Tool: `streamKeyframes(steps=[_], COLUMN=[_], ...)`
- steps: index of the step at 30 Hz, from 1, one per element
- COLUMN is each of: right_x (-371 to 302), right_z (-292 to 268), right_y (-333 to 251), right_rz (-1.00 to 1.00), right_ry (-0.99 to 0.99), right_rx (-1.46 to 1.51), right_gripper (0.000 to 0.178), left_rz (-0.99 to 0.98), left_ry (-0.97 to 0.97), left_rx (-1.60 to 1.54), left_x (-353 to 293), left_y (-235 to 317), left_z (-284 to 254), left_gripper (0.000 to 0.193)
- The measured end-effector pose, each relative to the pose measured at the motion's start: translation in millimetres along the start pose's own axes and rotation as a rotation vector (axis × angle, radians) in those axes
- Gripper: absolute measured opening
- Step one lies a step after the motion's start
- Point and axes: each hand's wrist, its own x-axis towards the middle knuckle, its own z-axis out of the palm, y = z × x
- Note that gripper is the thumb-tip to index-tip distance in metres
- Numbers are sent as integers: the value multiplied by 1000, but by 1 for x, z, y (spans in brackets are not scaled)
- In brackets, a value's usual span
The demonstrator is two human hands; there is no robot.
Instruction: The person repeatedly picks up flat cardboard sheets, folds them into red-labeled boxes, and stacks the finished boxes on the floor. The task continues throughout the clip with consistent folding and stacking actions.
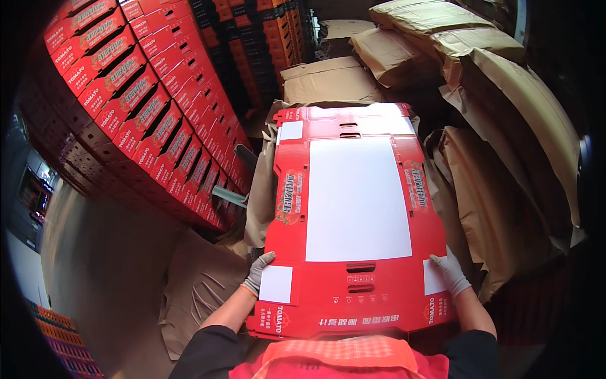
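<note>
- Orange checked cloth [344, 354] on the wearer's chest sat closest, right up against the near edge of the flat red carton sheet [358, 208];
- left hand [256, 274], gloved, was clamped on that sheet's left edge; right hand [449, 273], gloved too, had the right edge; fingers underneath were hidden;
- so, my read: the step was handling the sheet by both sides; couldn't tell if it was lifted or resting; any move looked to call for an even two-sided grip, since something that wide would probably flex;
- brown paper [257, 211] bunched along its left side; paper-wrapped bundles [499, 208] leaned to the right, more beyond;
- red carton stack [151, 114] rose at far left, with orange and black crates [259, 47] behind
</note>
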Motion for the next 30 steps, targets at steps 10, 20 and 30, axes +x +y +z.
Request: streamKeyframes(steps=[10, 20, 30], right_x=[-60, -12, -70], right_z=[145, 304, 300], right_y=[-11, -25, -23], right_rz=[-11, -192, -502], right_ry=[-153, -101, 82], right_rx=[566, 87, 25], right_gripper=[52, 61, 48], left_rz=[208, 501, 384], left_ry=[41, 393, 150], left_rx=[683, 1315, 1535], left_x=[-162, -222, -199], left_y=[182, 198, 169], left_z=[154, 324, 380], left_gripper=[41, 33, 56])
